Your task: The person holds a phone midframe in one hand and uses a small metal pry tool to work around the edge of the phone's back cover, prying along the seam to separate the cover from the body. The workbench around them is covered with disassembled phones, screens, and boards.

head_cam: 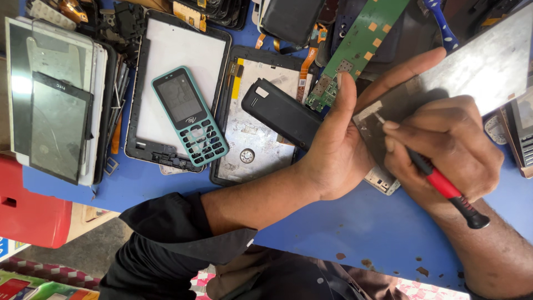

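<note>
My left hand grips the near end of a large flat grey metal panel, thumb up along its edge and fingers spread under it. My right hand holds a red-and-black screwdriver like a pen, its tip touching the panel's lower left corner next to a small pale patch. Both hands hover over a blue table. A small silver part lies on the table under the hands.
A teal keypad phone lies on a black tablet frame. A black phone back cover rests on another open tablet shell. Stacked screens sit at left, a green circuit strip at top, a red box beside the table.
</note>
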`<action>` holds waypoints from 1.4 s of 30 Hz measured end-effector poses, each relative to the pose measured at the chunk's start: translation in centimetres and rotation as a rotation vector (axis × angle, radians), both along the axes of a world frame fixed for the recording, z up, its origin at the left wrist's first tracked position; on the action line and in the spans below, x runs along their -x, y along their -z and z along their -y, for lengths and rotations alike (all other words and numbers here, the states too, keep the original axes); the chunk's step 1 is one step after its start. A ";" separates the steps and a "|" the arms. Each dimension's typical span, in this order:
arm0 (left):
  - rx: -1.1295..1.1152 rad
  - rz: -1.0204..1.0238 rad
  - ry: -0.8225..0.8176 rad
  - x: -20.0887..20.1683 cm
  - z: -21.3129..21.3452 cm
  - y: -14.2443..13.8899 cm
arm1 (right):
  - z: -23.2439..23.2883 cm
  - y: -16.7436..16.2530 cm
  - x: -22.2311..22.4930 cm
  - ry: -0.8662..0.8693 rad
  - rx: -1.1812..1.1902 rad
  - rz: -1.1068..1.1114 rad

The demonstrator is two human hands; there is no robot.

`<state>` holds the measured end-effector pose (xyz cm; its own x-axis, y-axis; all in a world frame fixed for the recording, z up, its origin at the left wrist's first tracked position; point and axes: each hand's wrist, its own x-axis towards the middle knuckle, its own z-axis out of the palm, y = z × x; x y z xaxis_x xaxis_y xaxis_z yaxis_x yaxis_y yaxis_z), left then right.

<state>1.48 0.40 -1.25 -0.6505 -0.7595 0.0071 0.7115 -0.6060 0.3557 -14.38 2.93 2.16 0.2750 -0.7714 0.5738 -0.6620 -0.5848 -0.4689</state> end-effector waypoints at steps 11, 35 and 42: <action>-0.013 -0.006 -0.023 0.0 -0.1 0.2 | -0.1 -0.6 -0.2 0.035 -0.084 -0.021; -0.010 0.008 -0.032 0.0 0.0 0.2 | 0.1 -0.7 -0.3 -0.011 -0.114 0.029; -0.086 -0.040 0.034 -0.1 0.1 -0.1 | 0.0 -0.5 0.0 0.040 -0.119 0.045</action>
<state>1.58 0.35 -1.12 -0.6762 -0.7361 -0.0306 0.7029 -0.6571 0.2725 -14.43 2.91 2.63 0.2187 -0.8445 0.4889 -0.6603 -0.4970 -0.5631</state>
